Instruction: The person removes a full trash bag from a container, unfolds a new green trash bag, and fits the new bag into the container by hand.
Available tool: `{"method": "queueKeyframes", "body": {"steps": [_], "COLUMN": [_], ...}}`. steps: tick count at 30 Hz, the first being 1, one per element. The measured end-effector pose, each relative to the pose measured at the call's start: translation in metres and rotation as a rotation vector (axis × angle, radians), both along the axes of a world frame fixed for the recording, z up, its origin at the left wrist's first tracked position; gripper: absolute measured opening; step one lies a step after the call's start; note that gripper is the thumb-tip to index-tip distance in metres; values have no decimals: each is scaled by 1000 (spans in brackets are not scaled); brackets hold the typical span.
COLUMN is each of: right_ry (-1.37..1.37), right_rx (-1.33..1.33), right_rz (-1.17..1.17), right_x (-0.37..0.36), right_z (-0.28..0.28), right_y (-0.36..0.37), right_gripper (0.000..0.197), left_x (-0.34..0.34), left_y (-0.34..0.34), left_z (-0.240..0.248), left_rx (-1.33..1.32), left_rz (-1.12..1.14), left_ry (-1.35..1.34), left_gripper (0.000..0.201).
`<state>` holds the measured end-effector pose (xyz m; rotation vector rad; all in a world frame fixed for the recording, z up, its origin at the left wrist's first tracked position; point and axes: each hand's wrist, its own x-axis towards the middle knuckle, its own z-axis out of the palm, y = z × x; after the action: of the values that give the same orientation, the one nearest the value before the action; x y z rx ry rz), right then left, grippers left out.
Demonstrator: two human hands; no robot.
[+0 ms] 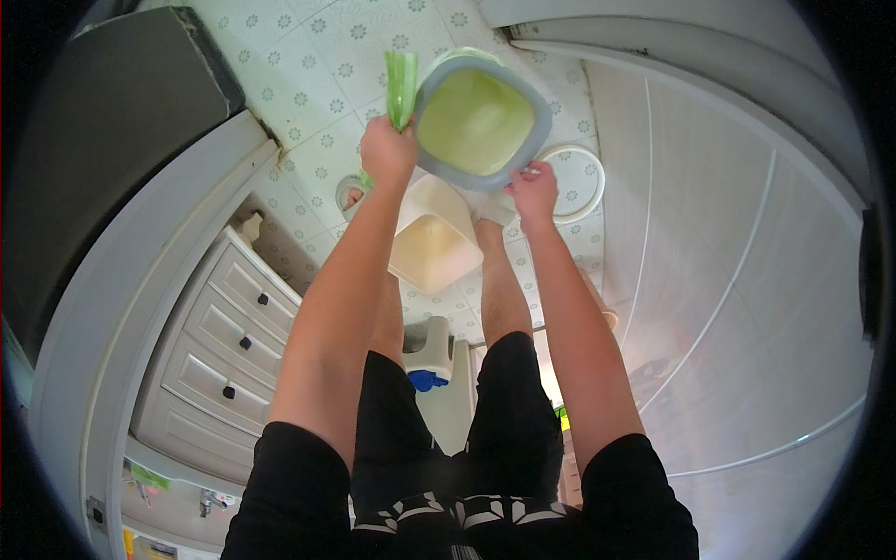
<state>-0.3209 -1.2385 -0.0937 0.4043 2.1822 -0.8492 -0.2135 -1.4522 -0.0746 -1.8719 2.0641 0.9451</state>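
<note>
"Since both arms reach forward, what are the hands on?"

"A grey rim [543, 119], held out in front of the person, above the tiled floor [322, 84]. Pale green film [474, 126] spans the space inside it."

"Which way does it point?"

"Its face looks up toward the camera. It is a rounded square with sides so nearly equal that I can't pick out a long axis. The green bunch [401, 89] at its left does have one: it runs away from the person, loose end outward."

"And the grip?"

"The left hand [389, 151] is closed in a fist around that bunch, beside the rim. The right hand [535, 194] pinches the rim's near right corner between thumb and fingers."

"What's close by?"

"A cream bin [437, 247] sits nearer the body, between the legs, partly overlapped by the rim; I can't tell whether they touch. A white ring [600, 182] lies on the floor just right of the right hand. Nearer the body stands a white container [434, 347] with a blue cap [427, 380]; off to the left is a pale drawer cabinet [229, 341] with dark knobs."

"Any labels or writing?"

"Small items by the tap [213, 502], lower left, are too small to read. The floor's print is little flowers."
</note>
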Motion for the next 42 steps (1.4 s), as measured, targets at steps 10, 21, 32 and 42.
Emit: {"method": "queueKeyframes", "body": {"steps": [10, 21, 32, 42], "right_ry": [382, 853, 910, 514], "right_rx": [86, -100, 26, 231], "right_rz": [717, 1144, 1136, 522], "right_x": [41, 6, 15, 49], "right_z": [49, -14, -37, 3], "right_y": [-28, -85, -81, -60], "right_gripper": [29, 74, 78, 76], "left_x": [64, 86, 94, 135], "left_y": [-24, -1, -7, 52], "left_z": [10, -26, -30, -29], "left_rx": [23, 183, 229, 382], "left_rz": [474, 387, 374, 656], "left_ry": [150, 109, 75, 428], "left_gripper": [46, 48, 53, 46]}}
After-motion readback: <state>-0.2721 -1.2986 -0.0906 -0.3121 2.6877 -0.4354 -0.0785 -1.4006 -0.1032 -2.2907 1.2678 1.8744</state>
